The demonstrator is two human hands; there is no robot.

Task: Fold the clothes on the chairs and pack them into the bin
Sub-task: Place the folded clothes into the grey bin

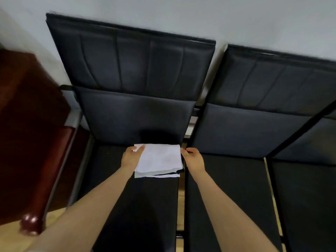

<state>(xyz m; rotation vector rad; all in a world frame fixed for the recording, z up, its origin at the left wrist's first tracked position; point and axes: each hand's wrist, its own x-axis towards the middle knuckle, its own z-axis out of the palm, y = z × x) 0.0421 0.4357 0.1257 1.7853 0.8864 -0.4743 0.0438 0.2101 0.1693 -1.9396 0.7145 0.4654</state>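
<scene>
My forearms reach up from six o'clock over the dark seat of the near chair [138,197]. My left hand [131,157] grips the left edge of a folded white garment [160,160], thumb lying on top at its far left corner. My right hand [193,160] pinches its right edge at about three o'clock of the cloth. The garment rests on the seat's far part, near the backrest [131,70]. A second chair [254,124] stands at two o'clock, and a reddish-brown wooden cabinet [27,124] at nine.
</scene>
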